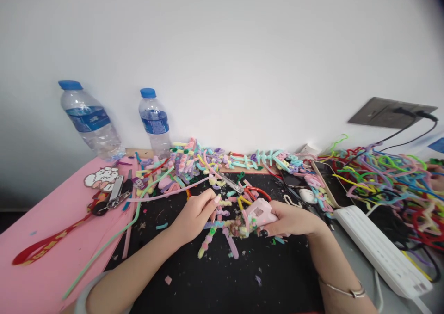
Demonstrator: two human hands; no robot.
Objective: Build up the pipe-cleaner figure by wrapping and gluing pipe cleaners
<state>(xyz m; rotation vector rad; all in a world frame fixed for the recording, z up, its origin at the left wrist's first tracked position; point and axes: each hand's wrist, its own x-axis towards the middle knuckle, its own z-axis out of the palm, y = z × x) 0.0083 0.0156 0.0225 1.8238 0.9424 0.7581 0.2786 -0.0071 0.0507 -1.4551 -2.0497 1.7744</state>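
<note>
Fingers pinched together, my left hand (pixel 198 213) holds the upper left part of a colourful fuzzy pipe-cleaner piece (pixel 218 224). The piece has striped arms hanging down, one yellow, green and pink, another lilac (pixel 231 243). My right hand (pixel 286 219) is wrapped round a pale pink tool (pixel 259 213), whose front end meets the right side of the piece. That contact point is too cluttered to make out. Just above the hands lie metal-bladed scissors (pixel 233 183) and red and yellow stems (pixel 256 193).
Two water bottles (pixel 90 120) (pixel 155 122) stand by the wall. Pipe cleaners (pixel 187 161) line the back, with a tangled heap (pixel 391 175) at right. A phone (pixel 331 182), a power strip (pixel 381 254), a pink sheet (pixel 69 189) and keys (pixel 113 196) lie around the black mat (pixel 215 286).
</note>
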